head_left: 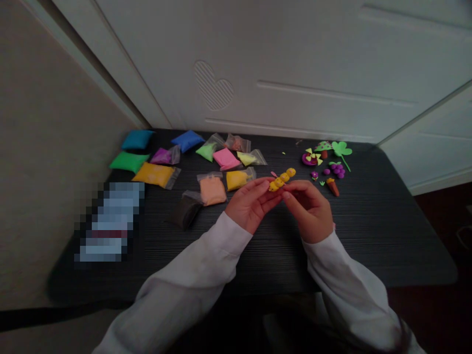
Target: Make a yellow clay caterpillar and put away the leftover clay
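My left hand (251, 204) holds a yellow clay caterpillar (282, 180) between thumb and fingers. It is a row of several round balls with dark specks, tilted up to the right above the table. A small pink piece (274, 174) shows at its far side. Thumb and fingertips of my right hand (311, 209) are closed together at the caterpillar's near side and touch it. Whether a tiny piece lies between those fingertips is hidden. Just left of my left hand lie a bag of yellow clay (238, 180) and a bag of peach clay (213, 190).
On the black table (258, 265), several bagged clays spread leftward, including black (184, 210), orange (155, 175) and blue (188, 141). Finished clay pieces lie at right: a green clover (341, 149), purple grapes (338, 170), a purple bowl (309, 158) and a brown cone (333, 187). A blurred-out rectangle (112, 221) lies left.
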`<state>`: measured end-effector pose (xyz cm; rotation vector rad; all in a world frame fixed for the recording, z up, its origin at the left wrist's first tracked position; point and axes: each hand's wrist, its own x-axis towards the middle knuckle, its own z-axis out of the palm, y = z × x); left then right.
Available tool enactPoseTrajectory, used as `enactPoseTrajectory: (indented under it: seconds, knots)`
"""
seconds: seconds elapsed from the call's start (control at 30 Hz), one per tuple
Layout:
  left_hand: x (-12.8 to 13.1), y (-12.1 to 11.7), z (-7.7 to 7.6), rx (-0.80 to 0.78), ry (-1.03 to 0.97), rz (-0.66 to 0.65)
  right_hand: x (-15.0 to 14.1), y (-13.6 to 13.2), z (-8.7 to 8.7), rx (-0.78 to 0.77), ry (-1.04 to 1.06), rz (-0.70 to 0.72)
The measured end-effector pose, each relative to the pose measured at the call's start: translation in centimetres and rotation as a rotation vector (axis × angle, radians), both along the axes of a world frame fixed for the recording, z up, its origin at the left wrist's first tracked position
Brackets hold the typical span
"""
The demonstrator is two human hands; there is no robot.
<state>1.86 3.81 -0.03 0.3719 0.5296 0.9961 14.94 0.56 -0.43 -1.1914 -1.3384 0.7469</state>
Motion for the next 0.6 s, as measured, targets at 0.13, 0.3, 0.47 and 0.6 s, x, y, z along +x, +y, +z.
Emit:
enactPoseTrajectory:
  seconds: [0.13,0.3,0.47,0.6]
  knots:
    - [-0.08,0.06,-0.29,-0.025,-0.035,-0.023,-0.07,0.08,-0.02,0.064,-0.084,-0.019]
    - [0.00,0.04,-0.27,-0.079,-0.051,-0.038,-0.21,0.11,-0.04,0.125,-0.195,-0.039]
    - [0.10,0.00,-0.15,-0.102,-0.059,-0.041,-0.21,0.05,0.27,0.184,-0.313,-0.066]
    - [0.12,-0.08,-0.17,-0.091,-0.061,-0.048,-0.14,0.02,0.54,0.257,-0.407,-0.096]
